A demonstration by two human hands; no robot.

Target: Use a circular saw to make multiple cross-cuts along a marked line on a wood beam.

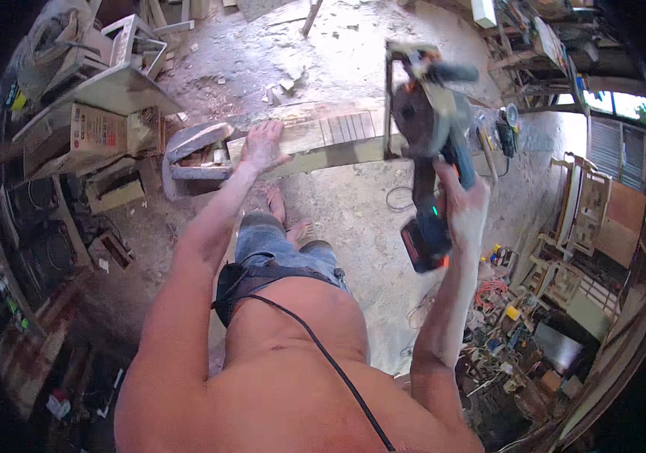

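Observation:
A pale wooden beam [315,157] lies crosswise in front of me, with several parallel cuts across its top toward the right. My left hand [263,146] rests on the beam's left part, fingers stretched out and thumb apart. In my right hand [462,190] is a cordless circular saw [421,121], gripped by its rear handle. The saw is tilted up at the beam's right end and somewhat blurred; its dark battery [426,240] hangs toward me. Whether the saw touches the beam, I cannot tell.
A hollowed wooden piece [187,155] sits at the beam's left end. An angle grinder [507,130] and a hammer [487,151] lie beyond the saw. A cardboard box [98,132] stands left; jumbled tools [512,370] cover the lower right. A cable loop [398,198] lies on the floor.

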